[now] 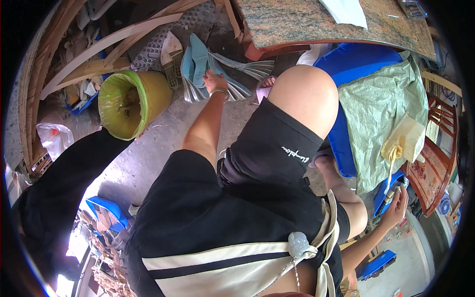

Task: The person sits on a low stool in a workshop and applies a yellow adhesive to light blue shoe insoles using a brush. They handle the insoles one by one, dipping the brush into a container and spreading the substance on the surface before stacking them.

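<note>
My left hand point(216, 81) reaches down to the floor, its fingers bent over a light blue sole-shaped piece point(199, 53). More such pieces overlap there, with pale layered edges point(239, 90) fanned out around them. Out to my right side, my right hand point(397, 205) has its fingers closed round what looks like a short brush point(389, 197), its far end hard to make out. Just beyond that hand, a whitish plastic container point(406, 137) with yellowish cord round its neck rests on a pale green woven sack point(378, 106).
A yellow bin point(157, 96) with a green liner stands left of my left arm. A stone-topped table point(316, 24) is ahead. The sack drapes over something blue point(341, 67). A wooden chair point(433, 171) stands at far right, and a blue tray point(378, 264) lies behind my right arm.
</note>
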Tool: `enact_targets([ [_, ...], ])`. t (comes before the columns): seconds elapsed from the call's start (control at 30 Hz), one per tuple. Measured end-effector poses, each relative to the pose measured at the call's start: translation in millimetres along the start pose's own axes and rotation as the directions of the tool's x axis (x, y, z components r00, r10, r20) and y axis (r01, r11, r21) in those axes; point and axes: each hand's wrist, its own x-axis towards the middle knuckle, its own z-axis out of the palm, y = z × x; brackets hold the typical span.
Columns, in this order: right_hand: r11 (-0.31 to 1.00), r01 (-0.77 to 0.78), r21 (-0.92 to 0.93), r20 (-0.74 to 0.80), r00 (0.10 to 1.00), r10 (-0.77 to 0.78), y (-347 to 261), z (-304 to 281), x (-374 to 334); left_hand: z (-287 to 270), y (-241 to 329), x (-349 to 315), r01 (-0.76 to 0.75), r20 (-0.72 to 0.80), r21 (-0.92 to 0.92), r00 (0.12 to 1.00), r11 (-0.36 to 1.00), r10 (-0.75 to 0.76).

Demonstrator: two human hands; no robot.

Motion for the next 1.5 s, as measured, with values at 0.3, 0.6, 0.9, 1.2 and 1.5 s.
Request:
enact_targets([
  [0.3, 0.993, 0.093, -0.075, 0.019, 0.996, -0.091, -21, -1, 4, 32, -43, 31, 0.272, 0.427, -0.206, 0.889, 0.940, -0.163],
  [0.6, 0.996, 0.080, -0.045, 0.052, 0.996, -0.078, -25, 19, 2, 3, -106, 15, 0.548, 0.760, -0.467, 0.650, 0.694, -0.003],
  [0.9, 0.993, 0.110, 0.038, 0.009, 0.994, -0.111, -13, 16, -4, 50, -184, 40, 0.083, 0.555, -0.186, 0.831, 0.979, 0.035],
  [1.2, 0.999, 0.004, 0.033, -0.102, 0.995, 0.000, -13, -5, 12, 34, -111, 7, -0.216, 0.389, 0.435, 0.921, 0.874, 0.034],
  [1.5, 0.996, -0.062, 0.066, -0.100, 0.993, 0.068, 2, -1, 8, 24, -106, 7, -0.269, 0.361, 0.524, 0.930, 0.808, 0.075],
])
